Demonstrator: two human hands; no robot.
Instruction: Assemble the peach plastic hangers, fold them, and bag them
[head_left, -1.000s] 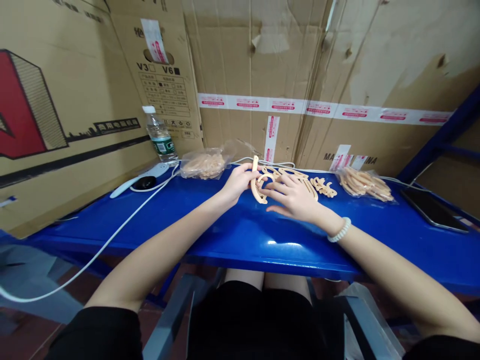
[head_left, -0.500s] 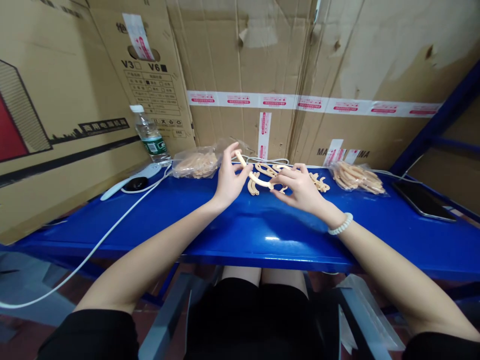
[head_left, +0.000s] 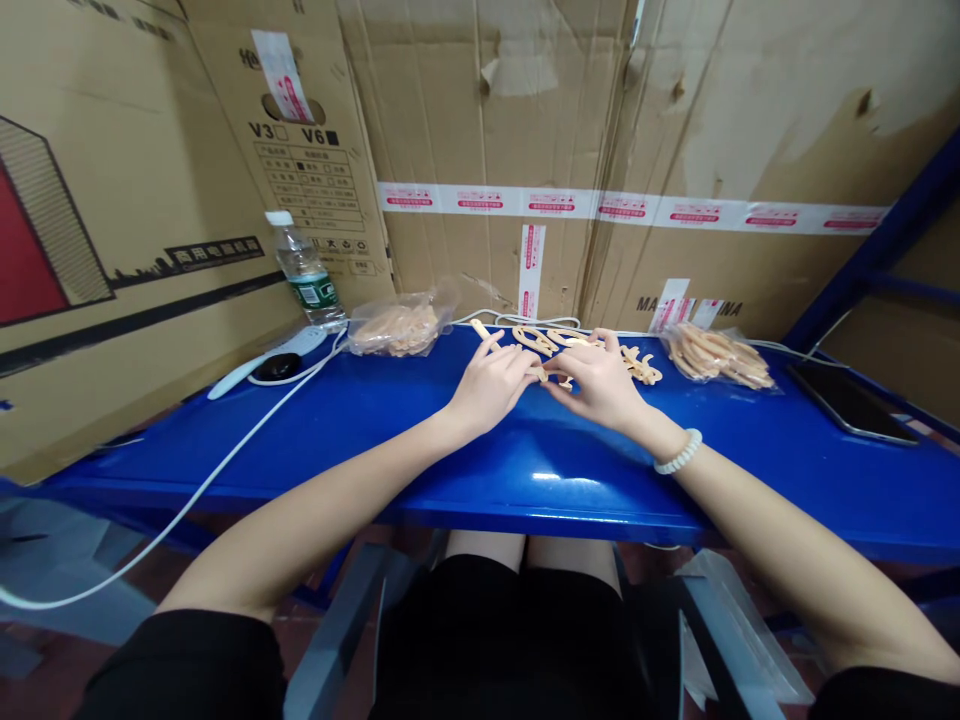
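Both hands rest low on the blue table (head_left: 480, 460), fingertips meeting over a curved beige plastic piece (head_left: 541, 374). My left hand (head_left: 491, 382) pinches one end of it, and its far tip pokes out above the fingers. My right hand (head_left: 596, 381), with a white bead bracelet on the wrist, pinches the other end. Just behind the hands lies a loose pile of the same beige curved pieces (head_left: 577, 345).
A clear bag of beige pieces (head_left: 394, 325) lies at the back left, another bag (head_left: 716, 355) at the back right. A water bottle (head_left: 304, 270), a white cable (head_left: 225, 460) and a dark tablet (head_left: 851, 400) share the table. Cardboard boxes (head_left: 525, 150) wall the back.
The hands held the curved piece up in the air half a second ago. Now they have lowered it onto the table and moved closer together.
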